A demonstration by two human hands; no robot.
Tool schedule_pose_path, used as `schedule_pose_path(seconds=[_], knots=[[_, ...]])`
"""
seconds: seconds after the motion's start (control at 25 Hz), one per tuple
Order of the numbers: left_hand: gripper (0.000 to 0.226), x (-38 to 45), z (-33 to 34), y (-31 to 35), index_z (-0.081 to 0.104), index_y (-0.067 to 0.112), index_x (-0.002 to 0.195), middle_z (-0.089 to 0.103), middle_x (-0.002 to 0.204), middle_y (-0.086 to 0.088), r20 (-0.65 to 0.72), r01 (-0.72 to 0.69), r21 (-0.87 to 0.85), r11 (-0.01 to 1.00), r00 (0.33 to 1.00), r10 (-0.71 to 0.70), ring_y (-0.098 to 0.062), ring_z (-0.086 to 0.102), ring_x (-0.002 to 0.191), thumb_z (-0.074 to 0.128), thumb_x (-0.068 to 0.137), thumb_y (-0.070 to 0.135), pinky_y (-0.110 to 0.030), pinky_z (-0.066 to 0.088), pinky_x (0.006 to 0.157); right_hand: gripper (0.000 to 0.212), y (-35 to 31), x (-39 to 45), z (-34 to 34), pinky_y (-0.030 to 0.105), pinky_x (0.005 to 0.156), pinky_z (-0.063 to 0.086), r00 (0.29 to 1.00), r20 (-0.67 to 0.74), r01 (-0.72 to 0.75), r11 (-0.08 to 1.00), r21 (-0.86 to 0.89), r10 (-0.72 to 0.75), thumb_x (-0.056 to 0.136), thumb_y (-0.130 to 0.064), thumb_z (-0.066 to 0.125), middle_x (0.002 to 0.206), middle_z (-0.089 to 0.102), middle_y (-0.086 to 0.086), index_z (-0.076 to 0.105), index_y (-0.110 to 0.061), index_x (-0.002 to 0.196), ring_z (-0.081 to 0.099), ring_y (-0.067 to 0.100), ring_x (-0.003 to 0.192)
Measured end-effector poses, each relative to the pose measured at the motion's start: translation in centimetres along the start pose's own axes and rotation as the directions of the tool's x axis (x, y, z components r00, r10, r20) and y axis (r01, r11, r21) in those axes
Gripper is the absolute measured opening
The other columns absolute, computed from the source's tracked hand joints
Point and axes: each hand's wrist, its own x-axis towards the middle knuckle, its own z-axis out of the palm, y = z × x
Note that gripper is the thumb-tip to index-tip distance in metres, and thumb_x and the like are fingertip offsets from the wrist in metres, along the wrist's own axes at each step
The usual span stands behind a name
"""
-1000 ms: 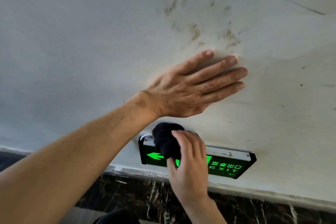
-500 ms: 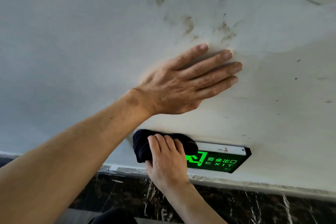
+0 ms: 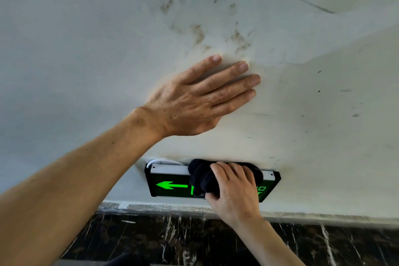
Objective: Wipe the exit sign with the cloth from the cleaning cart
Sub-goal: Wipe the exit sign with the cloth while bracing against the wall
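Note:
A black exit sign (image 3: 168,183) with a lit green arrow is fixed low on a pale wall. My right hand (image 3: 235,192) presses a bunched dark cloth (image 3: 203,177) against the sign's middle and top edge, hiding most of its lettering on the right. My left hand (image 3: 194,101) lies flat on the wall above the sign, fingers spread and pointing right, holding nothing.
The wall (image 3: 86,49) carries brown smudges (image 3: 216,32) above my left hand. A thin white cable (image 3: 162,160) shows behind the sign's top left corner. Below the sign runs a dark marble skirting (image 3: 172,237) with white veins.
My right hand has slid the cloth to the right along the sign, from its left end to its middle. The green arrow is now uncovered. My left hand stays on the wall.

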Motion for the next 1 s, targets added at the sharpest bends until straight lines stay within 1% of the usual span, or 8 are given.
schedule_pose_path(seconds=[0.28,0.36,0.48,0.56,0.68,0.8,0.88,1.0], knots=[[0.056,-0.1,0.0,-0.1,0.047,0.014,0.15,0.044,0.155,-0.005,0.02,-0.004,0.012,1.0,1.0,0.004,-0.026,0.034,0.143,0.053,0.095,0.024,-0.047,0.012,0.121,0.059,3.7,-1.1,-1.3,0.046,0.078,0.053,0.996,-0.013,-0.086,0.996,0.003,0.087,0.052,-0.041,0.074,0.103,0.072,-0.004,0.066,-0.02,0.107,0.065,0.027,0.095],[0.056,-0.1,0.0,0.0,0.047,0.014,0.15,0.044,0.155,-0.005,0.024,-0.004,0.008,1.0,1.0,0.004,-0.026,0.034,0.144,0.053,0.095,0.024,-0.047,0.012,0.121,0.057,4.4,-1.5,-1.5,0.045,0.074,0.053,0.986,-0.012,-0.165,0.985,0.041,0.166,0.051,-0.035,0.078,0.101,0.071,-0.003,0.065,-0.02,0.105,0.064,0.029,0.093],[0.057,-0.1,0.1,0.0,0.048,0.014,0.149,0.045,0.155,-0.005,0.012,0.002,0.006,1.0,1.0,-0.002,-0.026,0.035,0.143,0.055,0.093,0.023,-0.048,0.013,0.121,0.056,4.7,-2.3,-1.1,0.042,0.078,0.052,0.941,-0.024,-0.329,0.929,0.169,0.338,0.058,-0.022,0.082,0.107,0.069,0.002,0.063,-0.014,0.11,0.058,0.031,0.099],[0.058,-0.1,0.2,0.0,0.048,0.013,0.148,0.046,0.154,-0.006,-0.005,0.002,0.006,1.0,1.0,-0.002,-0.028,0.036,0.143,0.056,0.092,0.022,-0.048,0.014,0.121,0.052,4.3,-2.8,-0.9,0.036,0.078,0.049,0.888,-0.029,-0.432,0.855,0.287,0.459,0.063,-0.015,0.081,0.106,0.066,0.004,0.062,-0.012,0.11,0.054,0.028,0.096],[0.057,0.0,0.2,0.0,0.049,0.013,0.148,0.044,0.155,-0.006,-0.013,0.001,-0.001,1.0,1.0,-0.001,-0.028,0.036,0.143,0.057,0.091,0.022,-0.049,0.014,0.121,0.038,4.0,-2.6,-1.6,0.029,0.07,0.042,0.82,0.024,-0.522,0.73,0.44,0.572,0.068,-0.015,0.074,0.095,0.058,-0.005,0.06,-0.02,0.103,0.053,0.019,0.083],[0.058,0.0,0.2,0.0,0.047,0.014,0.149,0.042,0.156,-0.006,-0.002,0.004,0.007,1.0,1.0,-0.004,-0.027,0.034,0.144,0.055,0.093,0.025,-0.048,0.013,0.122,0.024,4.8,-3.2,-2.4,0.027,0.059,0.041,0.766,0.232,-0.615,0.578,0.536,0.6,0.069,-0.021,0.065,0.084,0.06,-0.013,0.055,-0.034,0.086,0.056,0.009,0.072],[0.057,-0.1,0.2,0.0,0.048,0.013,0.149,0.043,0.155,-0.006,-0.004,0.007,0.011,1.0,1.0,-0.007,-0.028,0.035,0.144,0.054,0.093,0.024,-0.049,0.013,0.121,0.019,5.5,-4.7,-2.3,0.03,0.057,0.046,0.681,0.388,-0.702,0.401,0.589,0.621,0.064,-0.025,0.062,0.076,0.066,-0.01,0.057,-0.033,0.081,0.06,0.008,0.07],[0.057,-0.1,0.1,0.0,0.048,0.012,0.148,0.045,0.155,-0.007,-0.005,0.002,0.001,1.0,1.0,-0.002,-0.029,0.036,0.143,0.054,0.092,0.022,-0.05,0.015,0.121,0.022,6.4,-7.4,-2.0,0.042,0.07,0.053,0.58,0.475,-0.736,0.176,0.653,0.662,0.058,-0.024,0.062,0.075,0.07,0.0,0.064,-0.028,0.08,0.065,0.02,0.076]])
